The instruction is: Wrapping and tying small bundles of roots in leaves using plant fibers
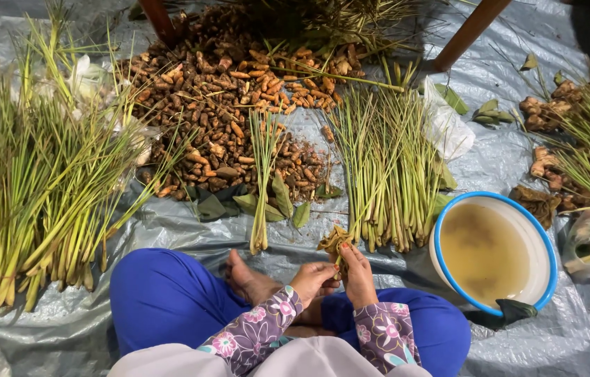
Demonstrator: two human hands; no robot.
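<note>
I sit cross-legged in blue trousers on a grey plastic sheet (64, 328). My left hand (312, 279) and my right hand (358, 276) meet above my feet. Both grip the base of one lemongrass stalk (340, 241), where brownish husk is splayed outward. A small bundle of lemongrass (261, 181) lies just ahead of my left knee. A larger row of trimmed stalks (389, 174) lies ahead of my right hand.
A big heap of lemongrass (37, 181) fills the left. A pile of turmeric roots (225, 91) lies at the top centre, green leaves (267, 202) at its near edge. A blue-rimmed white basin (543, 237) of murky water stands right. Ginger roots (550, 112) lie far right.
</note>
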